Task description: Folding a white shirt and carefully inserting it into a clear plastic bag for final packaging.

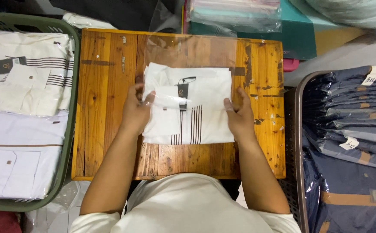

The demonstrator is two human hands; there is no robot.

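Observation:
A folded white shirt (205, 92) with dark vertical stripes and a black hang tag lies in the middle of a small wooden table (106, 112). A clear plastic bag (188, 51) covers the shirt's far part and stretches towards the table's back edge. My left hand (135, 108) grips the shirt's left edge together with the film of the bag. At the shirt's right edge rests my right hand (239, 114), fingers on the fabric and the bag's side.
A green basket (69, 142) at the left holds folded white shirts. At the right, a dark basket (298, 129) is stacked with bagged navy garments. Packed pastel garments (233, 13) lie beyond the table's back edge.

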